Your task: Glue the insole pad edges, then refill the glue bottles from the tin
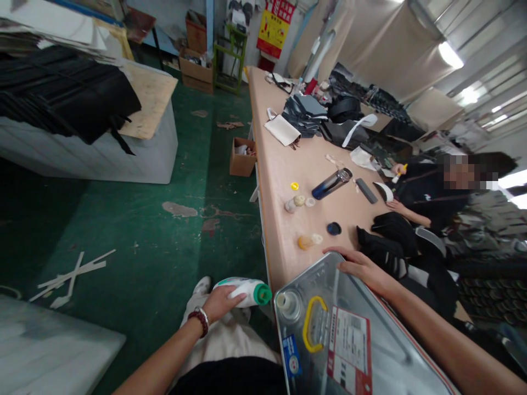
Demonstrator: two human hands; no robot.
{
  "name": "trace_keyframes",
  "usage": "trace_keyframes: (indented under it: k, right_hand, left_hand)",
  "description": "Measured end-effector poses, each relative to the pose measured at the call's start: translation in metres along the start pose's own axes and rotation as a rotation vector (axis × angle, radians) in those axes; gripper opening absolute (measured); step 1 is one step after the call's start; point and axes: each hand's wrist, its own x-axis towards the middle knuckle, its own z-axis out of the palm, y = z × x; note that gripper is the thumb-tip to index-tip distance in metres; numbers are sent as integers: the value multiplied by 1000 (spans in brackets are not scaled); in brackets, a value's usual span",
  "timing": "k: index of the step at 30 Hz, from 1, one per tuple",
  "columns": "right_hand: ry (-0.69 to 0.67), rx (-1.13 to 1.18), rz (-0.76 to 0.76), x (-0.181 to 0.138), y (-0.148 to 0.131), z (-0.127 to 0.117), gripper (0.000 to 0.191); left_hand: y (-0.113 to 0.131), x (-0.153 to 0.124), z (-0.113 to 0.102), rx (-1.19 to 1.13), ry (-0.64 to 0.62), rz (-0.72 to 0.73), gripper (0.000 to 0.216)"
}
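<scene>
My left hand (222,302) is wrapped round a white plastic bottle (247,291) with a green top, held tilted beside the table edge, its top towards the metal can. My right hand (362,266) grips the far edge of that large metal can (387,329), fingers over the rim. On the can's top are a pale spout (287,302), a yellow carrying handle (315,323), a white and red label (349,351) and a blue sticker (291,355). The green top is close to the spout but apart from it. The can's lower part is out of sight.
On the table (280,219) stand small jars (295,204), a dark flask (331,184) and its likely lid (334,228). Stacked grey fabric (304,112) lies farther back. Across the table, a person (432,186) handles a white piece. A cardboard box (242,157) sits on the floor.
</scene>
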Motion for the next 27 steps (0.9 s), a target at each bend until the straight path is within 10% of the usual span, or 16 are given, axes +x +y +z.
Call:
trace_keyframes:
  k: [27]
  right_hand:
    - [-18, -47, 5, 43, 5, 15, 48]
  left_hand:
    - [-29, 12, 3, -15, 16, 26, 56]
